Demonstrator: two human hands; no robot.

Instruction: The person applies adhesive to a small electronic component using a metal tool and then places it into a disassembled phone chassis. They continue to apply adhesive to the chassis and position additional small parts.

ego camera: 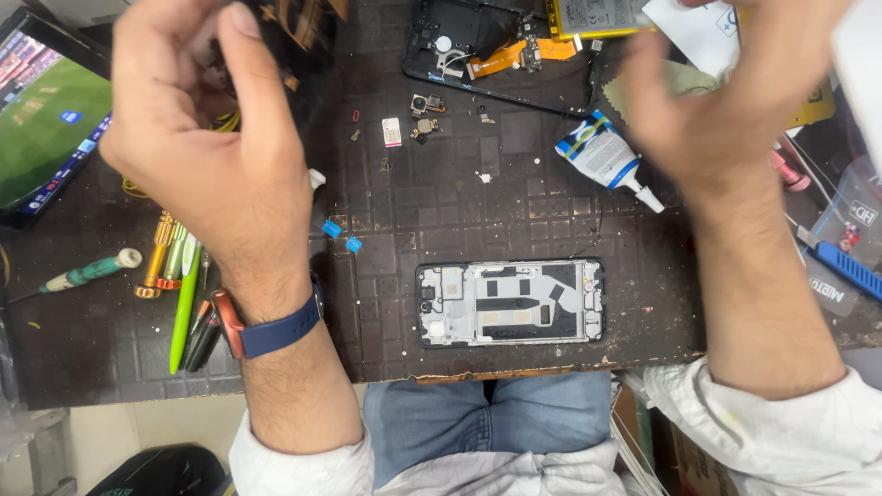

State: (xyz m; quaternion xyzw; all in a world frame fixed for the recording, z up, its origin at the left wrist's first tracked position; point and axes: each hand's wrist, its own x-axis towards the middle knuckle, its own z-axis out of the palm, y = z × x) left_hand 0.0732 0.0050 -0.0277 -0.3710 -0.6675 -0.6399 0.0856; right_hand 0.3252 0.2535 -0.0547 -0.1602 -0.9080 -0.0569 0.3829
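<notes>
Far left: a tablet shows a green playing field, out past our left hand.
Left hand: our left hand is raised above the mat, fingers curled inward and thumb up. We cannot tell whether it pinches anything, since the fingertips are blurred. A watch with a blue strap sits on that wrist.
Below the left hand: screwdrivers, a green pen and a green-handled tool lie on the dark mat, just outside the wrist.
Between the hands, near us: the opened phone lies flat at the near edge of the mat, well apart from both hands and touched by neither.
How the phone looks: its back is off. We see a silver inner frame with dark strips and small metal plates, inside a black rim.
Between the hands, farther off: loose small parts, two blue scraps and a second black phone frame with an orange ribbon cable.
Progress, as we judge it: the phone is stripped down and parts are laid out. It is not closed up, and the loose parts remain off it.
Beside the right hand: a white and blue glue tube lies just inside the right wrist.
Right hand: our right hand is raised and blurred, fingers bent. We cannot tell its grip.
</notes>
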